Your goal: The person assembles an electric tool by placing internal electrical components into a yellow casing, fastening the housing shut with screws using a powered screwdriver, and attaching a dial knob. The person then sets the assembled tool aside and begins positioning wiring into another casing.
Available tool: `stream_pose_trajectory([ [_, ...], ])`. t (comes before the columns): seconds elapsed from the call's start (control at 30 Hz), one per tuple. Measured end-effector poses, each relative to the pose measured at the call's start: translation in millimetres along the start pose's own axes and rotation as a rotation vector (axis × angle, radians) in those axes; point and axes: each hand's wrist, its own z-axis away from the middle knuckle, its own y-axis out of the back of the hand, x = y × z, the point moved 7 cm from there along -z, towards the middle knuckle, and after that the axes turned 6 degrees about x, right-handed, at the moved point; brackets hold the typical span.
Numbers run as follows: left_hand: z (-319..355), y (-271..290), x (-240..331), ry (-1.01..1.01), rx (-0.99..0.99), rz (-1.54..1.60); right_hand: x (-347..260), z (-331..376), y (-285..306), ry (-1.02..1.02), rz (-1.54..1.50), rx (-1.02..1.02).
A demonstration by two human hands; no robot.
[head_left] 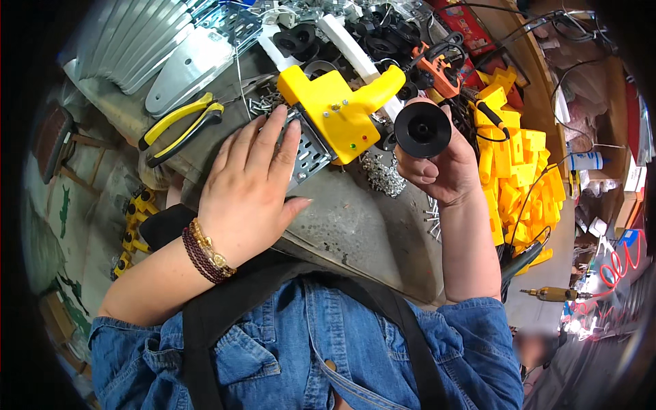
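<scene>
My left hand (pixel 249 188) lies flat, fingers spread, on a perforated metal bracket (pixel 309 154) on the grey work surface (pixel 362 225). A yellow plastic housing (pixel 338 109) with small screws sits fixed on that bracket, just beyond my fingertips. My right hand (pixel 441 167) is raised to the right of the housing and grips a round black plastic disc (pixel 422 128), its face turned toward me. Loose silver screws (pixel 384 174) lie between the two hands.
Yellow-handled pliers (pixel 179 126) lie at the left. Several black discs (pixel 383 41) and white parts lie at the back. A pile of yellow plastic parts (pixel 516 178) fills the right, by an orange tool (pixel 437 68) with cables. Metal plates (pixel 147 44) lie far left.
</scene>
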Motion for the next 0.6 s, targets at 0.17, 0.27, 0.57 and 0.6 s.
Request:
stream_pose_trajectory([
  [0.17,1,1,0,0.008,0.008,0.009,-15,-19,-16,0.15,0.568,0.181],
  [0.27,1,2,0,0.005,0.012,0.011,-23,-33,-27,0.176,1.09,0.309],
  [0.57,1,3,-1,0.016,0.024,0.039,-19,-56,-73,0.411,1.795,0.289],
  [0.6,0,4,-1,0.009,0.029,0.046,-19,-56,-72,0.345,1.793,0.289],
])
